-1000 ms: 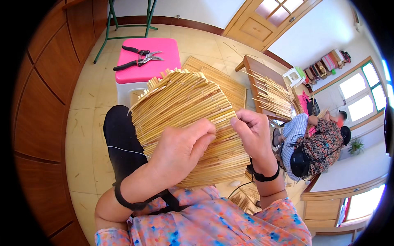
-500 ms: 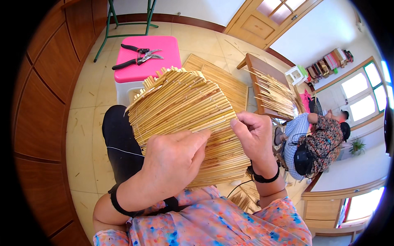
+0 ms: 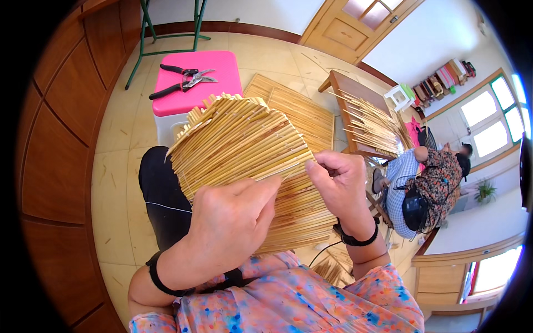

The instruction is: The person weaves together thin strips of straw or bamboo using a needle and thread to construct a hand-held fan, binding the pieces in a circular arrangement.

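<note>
A fan-shaped mat of straw-yellow reed stalks (image 3: 244, 141) lies tilted across my lap, its stalks side by side with small pale ties. My left hand (image 3: 230, 219) is over its lower left part, thumb and forefinger pinched together against the stalks. What those fingertips hold is too fine to make out. At the mat's right edge, my right hand (image 3: 340, 183) is closed, its thumb pressed on the stalk ends and its fingers curled. A thin pale line runs between the two hands; I cannot tell whether it is thread or a stalk.
Pruning shears (image 3: 186, 80) rest on a pink-topped stool (image 3: 225, 64) ahead. Behind the mat is a flat slatted board (image 3: 311, 116). Loose reeds (image 3: 372, 125) cover a brown low table (image 3: 361, 91) at right. Another person (image 3: 433, 191) sits beyond. Reed scraps dot the floor.
The mat and both hands have shifted slightly left in the view. Both hands keep nearly the same pose at the stalks.
</note>
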Demonstrator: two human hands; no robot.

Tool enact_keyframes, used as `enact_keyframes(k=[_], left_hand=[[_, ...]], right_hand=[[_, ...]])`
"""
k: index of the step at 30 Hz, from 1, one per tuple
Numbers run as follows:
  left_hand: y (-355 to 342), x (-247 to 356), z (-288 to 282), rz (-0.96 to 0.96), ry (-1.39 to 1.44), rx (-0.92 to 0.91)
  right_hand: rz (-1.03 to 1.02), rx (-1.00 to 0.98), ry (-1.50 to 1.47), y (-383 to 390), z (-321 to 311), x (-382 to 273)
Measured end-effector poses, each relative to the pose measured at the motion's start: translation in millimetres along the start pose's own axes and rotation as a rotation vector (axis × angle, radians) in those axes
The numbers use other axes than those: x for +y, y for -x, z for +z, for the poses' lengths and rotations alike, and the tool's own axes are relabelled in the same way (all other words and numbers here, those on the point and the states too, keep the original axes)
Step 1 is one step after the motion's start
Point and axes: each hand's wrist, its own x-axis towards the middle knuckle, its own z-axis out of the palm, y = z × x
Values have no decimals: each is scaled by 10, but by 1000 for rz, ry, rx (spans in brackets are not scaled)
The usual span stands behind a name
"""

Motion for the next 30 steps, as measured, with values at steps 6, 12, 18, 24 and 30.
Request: enact_keyframes(k=[6, 12, 18, 24, 30], left_hand=[[55, 39, 4, 9, 11, 20], [107, 67, 9, 16, 18, 29], [145, 69, -12, 15, 0, -1], [180, 69, 16, 28, 12, 14], [212, 95, 5, 15, 11, 8]], right_hand=[[1, -4, 1, 67, 4, -17], [-16, -5, 15, 112, 5, -39], [-16, -6, 20, 142, 13, -62], [-21, -8, 17, 169, 28, -54], [-11, -12, 21, 206, 35, -63]])
